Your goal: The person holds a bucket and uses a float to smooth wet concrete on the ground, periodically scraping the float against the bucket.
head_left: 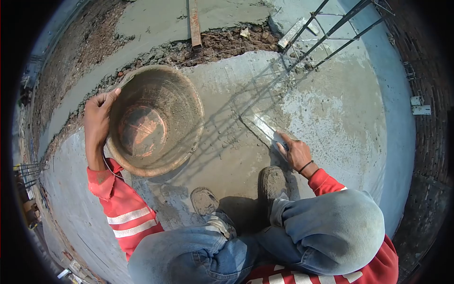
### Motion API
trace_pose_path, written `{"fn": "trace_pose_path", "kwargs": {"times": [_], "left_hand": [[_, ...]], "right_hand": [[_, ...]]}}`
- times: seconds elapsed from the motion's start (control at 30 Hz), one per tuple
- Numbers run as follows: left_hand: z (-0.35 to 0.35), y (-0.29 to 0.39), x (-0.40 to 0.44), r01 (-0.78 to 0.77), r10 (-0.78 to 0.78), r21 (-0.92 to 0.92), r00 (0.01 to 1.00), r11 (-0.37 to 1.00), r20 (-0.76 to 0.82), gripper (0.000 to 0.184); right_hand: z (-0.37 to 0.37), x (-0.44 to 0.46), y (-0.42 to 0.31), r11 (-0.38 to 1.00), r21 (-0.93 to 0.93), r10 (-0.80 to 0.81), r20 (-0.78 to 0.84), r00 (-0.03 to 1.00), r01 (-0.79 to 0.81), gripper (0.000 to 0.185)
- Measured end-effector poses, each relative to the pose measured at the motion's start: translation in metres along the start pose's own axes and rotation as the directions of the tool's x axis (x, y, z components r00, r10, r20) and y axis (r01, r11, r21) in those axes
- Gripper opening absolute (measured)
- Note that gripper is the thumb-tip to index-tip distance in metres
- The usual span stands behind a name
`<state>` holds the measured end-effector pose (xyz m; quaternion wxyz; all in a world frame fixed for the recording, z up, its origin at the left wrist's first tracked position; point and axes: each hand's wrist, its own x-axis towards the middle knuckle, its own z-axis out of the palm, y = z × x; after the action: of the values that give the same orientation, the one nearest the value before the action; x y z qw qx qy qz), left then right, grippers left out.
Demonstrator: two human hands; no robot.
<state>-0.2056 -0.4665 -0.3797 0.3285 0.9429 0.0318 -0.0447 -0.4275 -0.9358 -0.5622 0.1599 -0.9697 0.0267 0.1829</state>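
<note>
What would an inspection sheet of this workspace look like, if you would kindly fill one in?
Surface: grey concrete, unevenly finished, with rough whitish patches on the right.
Job's things: basin, its inside coated with grey residue; trowel, its blade on the surface.
Clutter: a rusty bar and a flat pale strip beyond the work.
Hands: left hand grips the basin's rim; right hand holds the trowel.
Cables: no power cable made out; a thin wire or cord curves past the left forearm.
Surroundings: rebar cage, broken soil, brickwork at the right.
</note>
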Motion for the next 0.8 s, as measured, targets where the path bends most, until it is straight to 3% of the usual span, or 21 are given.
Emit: {"fn": "trace_pose_path", "kwargs": {"times": [0.07, 0.1, 0.2, 0.27, 0.33, 0.4, 0.5, 0.6, 0.63, 0.67, 0.73, 0.8], "left_hand": [[0.000, -0.011, -0.001, 0.034, -0.036, -0.160, 0.999, 0.987, -0.010, 0.039], [0.001, -0.011, -0.002, 0.034, -0.035, -0.161, 0.999, 0.986, -0.006, 0.039], [0.001, -0.011, -0.006, 0.012, -0.026, -0.236, 0.998, 0.972, -0.058, 0.045], [-0.006, -0.018, -0.009, 0.045, -0.048, -0.156, 0.999, 0.987, -0.017, 0.037], [-0.008, -0.026, -0.013, 0.031, -0.038, -0.165, 0.998, 0.986, -0.040, 0.036], [-0.004, -0.024, -0.013, 0.010, -0.022, -0.177, 0.998, 0.984, -0.062, 0.036], [0.006, -0.010, -0.012, 0.072, -0.101, -0.326, 0.992, 0.942, -0.071, 0.041], [0.002, -0.002, -0.007, 0.065, -0.076, -0.300, 0.997, 0.952, -0.027, 0.039], [0.001, -0.004, -0.009, 0.017, -0.031, -0.223, 0.998, 0.975, -0.060, 0.037], [0.001, -0.008, -0.011, -0.020, 0.008, -0.143, 0.996, 0.990, -0.086, 0.036], [-0.004, -0.027, -0.005, -0.038, 0.027, -0.151, 0.997, 0.988, -0.073, 0.036], [-0.002, -0.020, -0.009, 0.047, -0.054, -0.251, 0.998, 0.967, -0.023, 0.037]], "right_hand": [[0.003, 0.014, 0.024, 1.000, -0.003, 0.000, -0.097, 0.995, 0.000, 0.045], [0.000, 0.021, 0.026, 1.000, -0.001, 0.003, -0.191, 0.982, -0.003, 0.045], [-0.020, 0.029, 0.010, 0.999, 0.035, 0.040, -0.268, 0.963, -0.032, 0.044], [-0.007, 0.015, 0.010, 0.999, 0.050, 0.015, -0.270, 0.963, -0.002, 0.038], [0.004, 0.001, 0.017, 0.987, 0.142, 0.104, -0.206, 0.973, -0.075, 0.033], [0.002, 0.011, 0.022, 0.987, 0.144, 0.111, -0.256, 0.960, -0.075, 0.030], [-0.024, 0.049, 0.010, 0.961, 0.199, 0.247, -0.290, 0.925, -0.194, 0.028], [-0.005, 0.046, 0.021, 0.971, 0.213, 0.176, -0.330, 0.927, -0.109, 0.029], [-0.019, 0.031, 0.010, 0.942, 0.264, 0.268, -0.212, 0.940, -0.209, 0.030], [-0.015, 0.025, 0.015, 0.945, 0.260, 0.257, -0.213, 0.943, -0.199, 0.030], [-0.012, 0.021, 0.030, 0.965, 0.214, 0.205, -0.263, 0.943, -0.150, 0.031], [-0.014, 0.035, 0.028, 0.968, 0.202, 0.204, -0.276, 0.939, -0.151, 0.031]]}}
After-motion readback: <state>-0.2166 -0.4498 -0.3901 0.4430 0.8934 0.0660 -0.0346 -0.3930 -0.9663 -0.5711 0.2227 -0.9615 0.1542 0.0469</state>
